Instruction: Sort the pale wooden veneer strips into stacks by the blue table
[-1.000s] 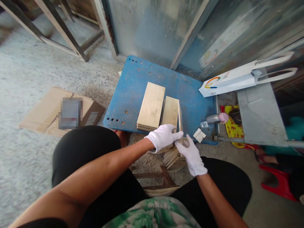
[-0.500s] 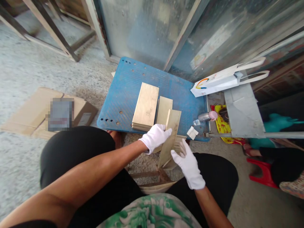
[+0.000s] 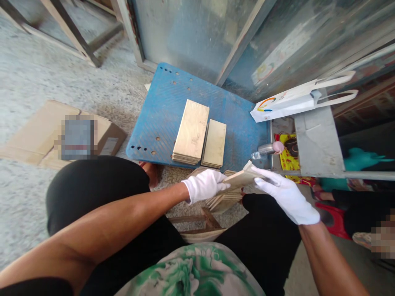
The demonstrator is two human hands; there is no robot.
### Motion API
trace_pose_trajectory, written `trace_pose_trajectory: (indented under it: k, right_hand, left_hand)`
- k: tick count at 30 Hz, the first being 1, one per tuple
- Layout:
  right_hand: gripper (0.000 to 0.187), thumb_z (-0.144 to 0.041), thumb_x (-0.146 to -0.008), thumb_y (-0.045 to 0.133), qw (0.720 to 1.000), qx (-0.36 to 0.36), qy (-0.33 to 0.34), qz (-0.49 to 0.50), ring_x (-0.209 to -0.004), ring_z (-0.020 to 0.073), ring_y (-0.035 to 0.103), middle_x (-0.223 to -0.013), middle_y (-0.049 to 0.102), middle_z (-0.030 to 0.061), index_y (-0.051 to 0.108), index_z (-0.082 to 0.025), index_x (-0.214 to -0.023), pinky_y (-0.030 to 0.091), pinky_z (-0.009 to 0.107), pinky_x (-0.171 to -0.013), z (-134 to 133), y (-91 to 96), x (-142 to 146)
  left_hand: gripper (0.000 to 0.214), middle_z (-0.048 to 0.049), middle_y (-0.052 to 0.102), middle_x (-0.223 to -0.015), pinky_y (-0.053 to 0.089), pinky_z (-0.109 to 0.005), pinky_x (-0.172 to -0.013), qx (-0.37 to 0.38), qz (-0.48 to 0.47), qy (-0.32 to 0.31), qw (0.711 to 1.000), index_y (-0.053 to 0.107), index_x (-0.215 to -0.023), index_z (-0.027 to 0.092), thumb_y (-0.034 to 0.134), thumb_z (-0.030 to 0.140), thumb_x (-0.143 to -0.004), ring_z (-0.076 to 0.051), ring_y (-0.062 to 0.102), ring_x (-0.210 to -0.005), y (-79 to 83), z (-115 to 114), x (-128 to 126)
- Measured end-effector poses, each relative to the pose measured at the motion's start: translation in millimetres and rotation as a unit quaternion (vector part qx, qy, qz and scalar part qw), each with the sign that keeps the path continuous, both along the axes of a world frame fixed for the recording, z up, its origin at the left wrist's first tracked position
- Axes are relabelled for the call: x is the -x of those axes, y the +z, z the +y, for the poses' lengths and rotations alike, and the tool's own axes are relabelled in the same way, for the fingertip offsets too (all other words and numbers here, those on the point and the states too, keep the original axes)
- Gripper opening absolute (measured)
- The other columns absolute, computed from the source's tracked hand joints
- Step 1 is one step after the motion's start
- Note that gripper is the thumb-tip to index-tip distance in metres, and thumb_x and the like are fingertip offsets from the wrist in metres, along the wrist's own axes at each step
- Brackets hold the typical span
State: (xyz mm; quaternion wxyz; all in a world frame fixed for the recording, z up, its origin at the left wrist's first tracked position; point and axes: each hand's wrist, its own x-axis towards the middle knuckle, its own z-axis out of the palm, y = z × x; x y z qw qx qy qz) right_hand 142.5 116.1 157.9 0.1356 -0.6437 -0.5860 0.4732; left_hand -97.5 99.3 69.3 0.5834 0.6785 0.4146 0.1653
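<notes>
My left hand, in a white glove, grips one end of a thin wooden board above my lap. A small folded white piece, cloth or paper, sits at the board's far edge under the fingertips of my gloved right hand. That hand's fingers are closed around the piece and the board's right end. Below the board, more wooden boards stand in a row between my knees, partly hidden. On the blue table lie a taller stack of boards and a lower, smaller stack.
The blue plastic table stands against a glass partition. At its right are a pink-capped bottle, a small clear object and a white paper bag. A cardboard box lies left; another person sits at right near a red stool.
My right hand has taken the white piece from the table to the board. The board has swung from steep to nearly level, its free end now toward the right.
</notes>
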Motion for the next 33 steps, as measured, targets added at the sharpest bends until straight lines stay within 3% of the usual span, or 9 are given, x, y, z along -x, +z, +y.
trace_pose_trajectory:
  k: [4, 6, 10, 14, 19, 26, 33]
  right_hand:
    - [0.052, -0.041, -0.071, 0.075, 0.991, 0.121, 0.050, 0.005, -0.106, 0.0269, 0.064, -0.116, 0.069, 0.0060, 0.068, -0.020, -0.118, 0.048, 0.044, -0.099, -8, -10.0, -11]
    - [0.048, -0.042, -0.070, 0.075, 0.988, 0.144, 0.051, 0.006, -0.093, 0.0263, 0.068, -0.105, 0.073, 0.0064, 0.071, -0.018, -0.112, 0.055, 0.042, -0.088, -15, -17.6, -14]
    - [0.037, -0.040, -0.073, 0.073, 0.992, 0.111, 0.062, -0.009, -0.089, 0.0251, 0.069, -0.098, 0.075, 0.0050, 0.075, -0.020, -0.104, 0.055, 0.040, -0.090, -33, -31.6, -15]
    - [0.036, -0.040, -0.077, 0.069, 0.991, 0.091, 0.099, -0.012, -0.101, 0.0256, 0.067, -0.108, 0.072, 0.0045, 0.073, -0.022, -0.108, 0.048, 0.040, -0.100, -49, -52.8, -10]
    - [0.031, -0.038, -0.079, 0.066, 0.983, 0.083, 0.163, -0.036, -0.104, 0.0261, 0.066, -0.109, 0.072, 0.0037, 0.073, -0.024, -0.106, 0.046, 0.043, -0.101, -64, -101.3, 5]
    - [0.036, -0.033, -0.087, 0.057, 0.934, 0.100, 0.296, -0.173, -0.111, 0.0248, 0.062, -0.118, 0.068, 0.0073, 0.067, -0.021, -0.119, 0.044, 0.035, -0.100, -67, -161.6, 35]
    - [0.037, -0.033, -0.088, 0.057, 0.919, 0.118, 0.318, -0.201, -0.112, 0.0229, 0.061, -0.120, 0.067, 0.0070, 0.065, -0.020, -0.122, 0.043, 0.032, -0.101, -65, -204.4, 51]
  left_hand:
    - [0.029, -0.0014, 0.068, -0.078, 0.039, -0.020, -0.060, -0.004, -0.001, -0.061, 0.998, 0.070, -0.097, 0.017, 0.049, 0.035, -0.090, -0.012, 0.057, -0.067, 0.8, -5, 0]
    - [0.028, -0.0014, 0.070, -0.082, 0.041, -0.019, -0.064, 0.004, 0.005, -0.083, 0.997, 0.070, -0.101, 0.018, 0.051, 0.034, -0.089, -0.013, 0.060, -0.072, 1.0, -6, 0]
    - [0.027, -0.0018, 0.072, -0.086, 0.044, -0.019, -0.067, 0.002, 0.061, -0.153, 0.986, 0.071, -0.106, 0.022, 0.054, 0.032, -0.087, -0.014, 0.064, -0.077, 1.7, 1, -1]
    - [0.030, -0.0099, 0.072, -0.096, 0.048, -0.026, -0.072, -0.060, 0.210, -0.251, 0.943, 0.071, -0.105, 0.019, 0.061, 0.029, -0.078, -0.022, 0.067, -0.085, 9.9, 15, 6]
    - [0.035, -0.0183, 0.068, -0.112, 0.050, -0.033, -0.080, -0.058, 0.350, -0.209, 0.911, 0.066, -0.114, 0.012, 0.057, 0.025, -0.083, -0.029, 0.066, -0.098, 31.9, 29, 23]
    - [0.035, -0.0183, 0.067, -0.113, 0.049, -0.035, -0.084, -0.067, 0.344, -0.204, 0.914, 0.065, -0.118, 0.012, 0.053, 0.022, -0.086, -0.029, 0.065, -0.101, 51.0, 32, 31]
    - [0.029, -0.0183, 0.070, -0.105, 0.050, -0.033, -0.081, -0.086, 0.350, -0.177, 0.916, 0.069, -0.108, 0.012, 0.056, 0.018, -0.084, -0.028, 0.066, -0.095, 55.5, 27, 35]
